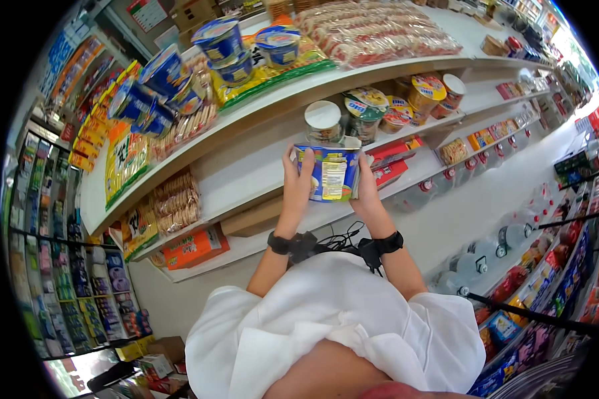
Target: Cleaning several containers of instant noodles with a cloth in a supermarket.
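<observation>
My left hand [297, 181] and my right hand [366, 185] grip a blue instant noodle cup [331, 174] from its two sides. A pale panel of small print on its wall faces me. Part of its rim shows at the top, but I cannot make out its lid or contents. The cup is held in front of the middle shelf [246, 159]. Just beyond it on that shelf stand a white-lidded cup [323, 118], a green noodle cup [366, 106] and several yellow and red noodle cups [427, 90].
On the top shelf [246, 110], blue noodle cups [219, 41] sit among bagged noodle packs [373, 30]. An orange box [196, 249] and red boxes [389, 163] lie lower. Clear bottles [472, 263] stand at the right. Black cables [343, 239] hang between my wrists. Stocked racks [66, 266] rise at the left.
</observation>
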### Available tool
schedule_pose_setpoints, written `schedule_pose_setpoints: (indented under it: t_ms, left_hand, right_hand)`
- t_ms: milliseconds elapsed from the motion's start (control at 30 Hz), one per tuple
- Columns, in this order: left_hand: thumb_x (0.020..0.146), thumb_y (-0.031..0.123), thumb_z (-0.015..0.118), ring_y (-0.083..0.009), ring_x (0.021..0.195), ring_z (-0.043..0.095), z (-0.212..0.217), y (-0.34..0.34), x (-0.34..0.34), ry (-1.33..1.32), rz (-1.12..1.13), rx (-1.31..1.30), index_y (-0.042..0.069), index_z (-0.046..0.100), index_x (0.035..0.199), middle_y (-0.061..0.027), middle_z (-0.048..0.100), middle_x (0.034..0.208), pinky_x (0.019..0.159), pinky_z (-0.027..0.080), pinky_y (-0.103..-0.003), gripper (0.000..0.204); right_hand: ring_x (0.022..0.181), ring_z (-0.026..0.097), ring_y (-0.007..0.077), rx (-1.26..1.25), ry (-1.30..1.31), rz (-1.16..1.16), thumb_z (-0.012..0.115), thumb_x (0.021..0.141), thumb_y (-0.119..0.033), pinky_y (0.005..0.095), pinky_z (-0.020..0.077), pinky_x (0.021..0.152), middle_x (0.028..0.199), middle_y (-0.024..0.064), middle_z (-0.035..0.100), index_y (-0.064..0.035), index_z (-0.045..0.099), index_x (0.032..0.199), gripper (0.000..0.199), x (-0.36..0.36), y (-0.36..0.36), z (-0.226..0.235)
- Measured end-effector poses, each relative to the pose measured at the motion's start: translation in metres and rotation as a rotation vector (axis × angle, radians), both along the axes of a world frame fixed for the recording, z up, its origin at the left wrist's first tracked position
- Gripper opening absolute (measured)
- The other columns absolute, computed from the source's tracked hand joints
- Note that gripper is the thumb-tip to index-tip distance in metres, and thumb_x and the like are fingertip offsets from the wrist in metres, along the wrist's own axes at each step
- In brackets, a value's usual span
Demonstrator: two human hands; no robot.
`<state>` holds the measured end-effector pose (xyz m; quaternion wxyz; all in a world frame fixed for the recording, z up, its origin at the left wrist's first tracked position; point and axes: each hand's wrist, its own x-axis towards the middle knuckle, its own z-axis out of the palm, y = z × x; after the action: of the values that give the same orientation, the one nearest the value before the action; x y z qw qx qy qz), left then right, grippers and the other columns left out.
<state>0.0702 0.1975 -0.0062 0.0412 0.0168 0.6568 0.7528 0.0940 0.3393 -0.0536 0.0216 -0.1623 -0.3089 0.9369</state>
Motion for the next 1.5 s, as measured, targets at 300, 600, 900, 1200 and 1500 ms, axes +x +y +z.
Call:
schedule_pose_setpoints:
  t_ms: [300, 600, 900, 1200, 1500]
  left_hand:
    - [0.07, 0.015, 0.086, -0.0198, 0.115, 0.056, 0.012, 0.034, 0.049, 0.398, -0.016, -0.291, -0.001, 0.038, 0.138, -0.0132, 0.055, 0.128, 0.097, 0.048, -0.033, 0.085]
    - [0.069, 0.005, 0.081, -0.0215, 0.117, 0.057, 0.015, -0.038, 0.054, 0.038, -0.23, 0.105, -0.003, 0.038, 0.14, -0.0123, 0.057, 0.128, 0.103, 0.044, -0.035, 0.083]
    - [0.056, 0.018, 0.097, -0.0221, 0.127, 0.047, 0.027, -0.102, 0.099, 0.245, 0.086, -0.102, -0.001, 0.025, 0.146, -0.014, 0.047, 0.137, 0.107, 0.04, -0.037, 0.117]
    - [0.051, 0.022, 0.097, -0.0252, 0.125, 0.049, 0.054, -0.245, 0.142, 0.45, 0.057, -0.215, 0.001, 0.033, 0.145, -0.0147, 0.048, 0.136, 0.106, 0.04, -0.037, 0.115]
    - [0.056, 0.029, 0.091, -0.0394, 0.13, 0.044, 0.041, -0.287, 0.153, 0.479, 0.064, -0.566, 0.0, 0.039, 0.141, -0.0217, 0.044, 0.139, 0.107, 0.039, -0.044, 0.104]
  right_hand:
    - [0.12, 0.051, 0.0202, 0.673, 0.214, -0.18, 0.038, 0.108, -0.027, 0.0349, 0.0388, 0.104, 0.133, 0.0138, 0.053, 0.0068, 0.041, 0.139, 0.046, 0.048, 0.015, 0.018]
    - [0.13, 0.044, 0.0179, 0.148, 0.146, 0.119, 0.042, 0.105, -0.044, 0.0302, 0.0315, 0.111, 0.141, 0.0082, 0.048, 0.0016, 0.04, 0.143, 0.059, 0.056, 0.014, 0.032]
    - [0.133, 0.04, 0.0199, 0.602, 0.29, 0.06, 0.043, 0.106, -0.039, 0.0324, 0.0278, 0.113, 0.143, 0.011, 0.046, 0.0038, 0.04, 0.142, 0.056, 0.075, -0.087, 0.068]
    - [0.137, 0.04, 0.0261, 0.843, 0.668, 0.462, 0.043, 0.104, -0.027, 0.0381, 0.0307, 0.113, 0.149, 0.0127, 0.042, -0.0001, 0.046, 0.142, 0.046, 0.077, -0.163, 0.102]
    - [0.142, 0.032, 0.041, 1.534, 1.147, 0.621, 0.052, 0.095, -0.016, 0.0483, 0.0231, 0.117, 0.153, 0.0217, 0.035, -0.005, 0.047, 0.143, 0.049, 0.097, -0.234, 0.116]
